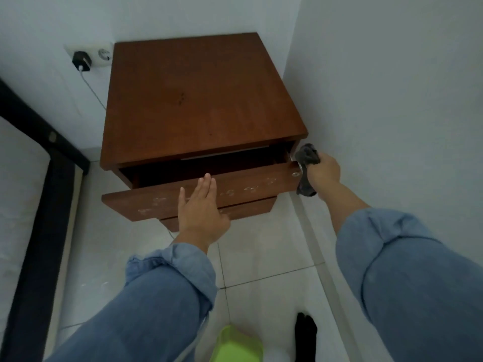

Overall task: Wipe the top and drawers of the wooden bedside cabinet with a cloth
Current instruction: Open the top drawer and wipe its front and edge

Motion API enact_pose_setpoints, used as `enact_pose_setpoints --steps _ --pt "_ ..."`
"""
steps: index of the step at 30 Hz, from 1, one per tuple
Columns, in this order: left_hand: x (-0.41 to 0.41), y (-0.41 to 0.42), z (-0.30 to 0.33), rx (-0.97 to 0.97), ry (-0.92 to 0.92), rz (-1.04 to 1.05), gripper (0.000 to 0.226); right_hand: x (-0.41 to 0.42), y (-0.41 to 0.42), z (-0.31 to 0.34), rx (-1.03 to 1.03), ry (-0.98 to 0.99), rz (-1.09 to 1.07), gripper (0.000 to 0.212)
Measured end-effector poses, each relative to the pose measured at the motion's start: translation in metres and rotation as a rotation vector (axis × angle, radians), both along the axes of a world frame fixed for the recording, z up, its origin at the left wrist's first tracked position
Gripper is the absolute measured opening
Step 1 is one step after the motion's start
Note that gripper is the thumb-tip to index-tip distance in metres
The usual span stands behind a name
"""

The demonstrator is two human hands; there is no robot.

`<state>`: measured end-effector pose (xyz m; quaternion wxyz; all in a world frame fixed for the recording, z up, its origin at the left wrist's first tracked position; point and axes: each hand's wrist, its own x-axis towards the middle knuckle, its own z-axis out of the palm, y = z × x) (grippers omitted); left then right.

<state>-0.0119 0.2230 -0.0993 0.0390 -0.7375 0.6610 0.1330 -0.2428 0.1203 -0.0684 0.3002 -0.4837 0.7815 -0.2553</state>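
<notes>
The wooden bedside cabinet (198,100) stands in a white corner, its brown top bare. Its upper drawer (251,186) is pulled out, with pale inlay marks on the front and a dark inside. My left hand (201,212) lies flat with straight fingers against the drawer front near its top edge. My right hand (322,173) grips a dark grey cloth (307,155) bunched at the drawer's right end, beside the wall. A lower drawer front (235,212) shows just beneath.
White walls close in behind and to the right of the cabinet. A wall socket with a black charger (81,61) and its cable sits at left. A dark bed frame (39,205) runs along the left. On the tiled floor lies a green object (236,343) beside a dark item (305,335).
</notes>
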Motion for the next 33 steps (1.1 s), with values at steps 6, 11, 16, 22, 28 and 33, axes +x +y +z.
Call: enact_pose_setpoints --steps 6,11,16,22,28,33 --pt "0.005 0.001 -0.001 -0.016 0.069 0.011 0.088 0.072 0.029 -0.013 -0.058 0.125 0.257 0.044" --pt "0.025 0.005 0.004 -0.065 0.065 0.084 0.082 0.123 0.035 -0.018 -0.005 0.157 0.422 0.043" --pt "0.082 0.024 0.008 -0.089 -0.088 0.224 0.083 0.127 0.034 -0.017 0.027 0.197 0.409 0.044" --pt "0.106 0.032 -0.001 -0.046 -0.046 0.220 0.087 0.159 0.050 -0.022 -0.023 0.144 0.299 0.047" --pt "0.119 0.034 -0.005 -0.287 0.201 0.385 0.072 0.220 0.068 -0.022 -0.033 0.143 0.464 0.050" --pt "0.149 0.036 -0.011 -0.425 0.858 0.875 0.060 0.248 0.077 -0.026 -0.120 0.160 0.556 0.051"
